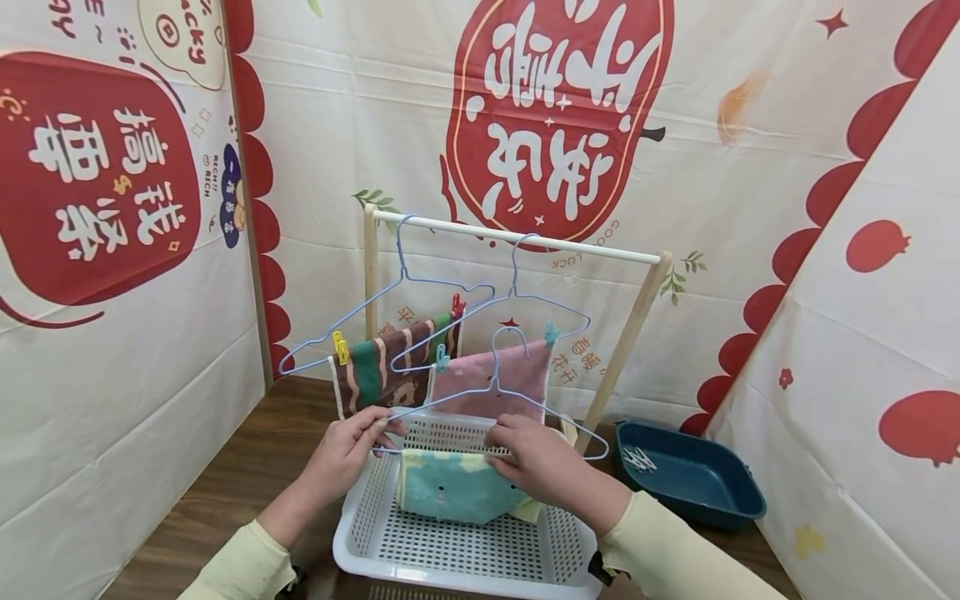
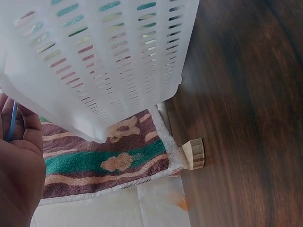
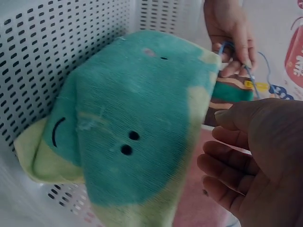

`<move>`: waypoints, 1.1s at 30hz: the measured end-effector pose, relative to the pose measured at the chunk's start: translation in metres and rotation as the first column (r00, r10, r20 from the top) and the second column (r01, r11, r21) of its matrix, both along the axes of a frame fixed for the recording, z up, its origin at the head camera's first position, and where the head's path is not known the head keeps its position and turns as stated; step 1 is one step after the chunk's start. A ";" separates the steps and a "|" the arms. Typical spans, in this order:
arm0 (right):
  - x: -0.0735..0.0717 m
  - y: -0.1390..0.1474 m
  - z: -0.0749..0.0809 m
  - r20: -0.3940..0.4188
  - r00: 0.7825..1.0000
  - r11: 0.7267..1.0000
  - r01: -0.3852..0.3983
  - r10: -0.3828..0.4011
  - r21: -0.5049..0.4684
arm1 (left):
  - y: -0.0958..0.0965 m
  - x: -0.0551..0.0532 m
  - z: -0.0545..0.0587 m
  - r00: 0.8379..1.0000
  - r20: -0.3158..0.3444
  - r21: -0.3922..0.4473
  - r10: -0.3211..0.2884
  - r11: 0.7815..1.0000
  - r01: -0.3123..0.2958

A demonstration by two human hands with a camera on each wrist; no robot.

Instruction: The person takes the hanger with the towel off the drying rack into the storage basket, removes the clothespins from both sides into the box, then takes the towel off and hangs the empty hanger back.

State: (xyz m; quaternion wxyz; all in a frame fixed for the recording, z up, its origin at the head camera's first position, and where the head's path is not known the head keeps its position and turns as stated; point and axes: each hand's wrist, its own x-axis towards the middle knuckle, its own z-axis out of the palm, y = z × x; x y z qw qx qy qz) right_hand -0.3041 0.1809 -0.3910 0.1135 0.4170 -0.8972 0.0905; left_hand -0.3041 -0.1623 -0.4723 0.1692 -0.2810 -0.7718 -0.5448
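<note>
My left hand [image 1: 348,450] pinches the left end of a blue wire hanger [image 1: 495,386]; the wire [image 2: 13,120] runs through its fingers in the left wrist view. A teal and pale yellow towel [image 1: 461,490] with small face prints hangs folded over the hanger's lower bar, inside a white perforated basket [image 1: 350,546]. At the towel's upper right edge is my right hand [image 1: 536,458]. In the right wrist view this hand [image 3: 255,156] has loosely bent fingers beside the towel [image 3: 137,104], nothing showing between thumb and fingers.
Behind the basket stands a drying rack with a white rail [image 1: 600,248]. On it hang a brown striped towel [image 1: 390,371] and a pink towel [image 1: 495,379], clipped to blue hangers. A dark blue basin [image 1: 705,479] holding white clips [image 1: 640,460] sits at right.
</note>
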 end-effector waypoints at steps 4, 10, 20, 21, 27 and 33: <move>-0.006 -0.005 -0.008 -0.026 0.999 1.000 -0.029 0.029 -0.003 | -0.001 0.000 0.000 1.000 0.005 0.003 -0.002 1.000 0.002; -0.009 -0.008 -0.012 -0.019 0.999 0.999 -0.038 0.038 0.010 | 0.000 0.001 0.001 1.000 0.020 0.008 -0.005 1.000 0.005; -0.012 -0.009 -0.014 0.019 0.999 0.999 -0.029 0.030 -0.013 | -0.001 0.001 0.002 0.999 0.035 0.002 0.007 1.000 -0.007; -0.012 -0.009 -0.014 0.022 0.999 0.999 -0.026 0.027 -0.018 | -0.001 0.001 0.002 0.999 0.037 0.001 0.010 1.000 -0.010; -0.011 -0.009 -0.013 0.039 0.999 0.998 -0.016 0.018 -0.060 | -0.001 0.001 0.003 0.999 0.035 0.000 0.009 1.000 -0.009; -0.010 -0.009 -0.013 0.023 0.999 0.993 -0.025 0.028 -0.112 | -0.002 0.001 0.004 1.000 0.026 0.000 0.003 1.000 -0.003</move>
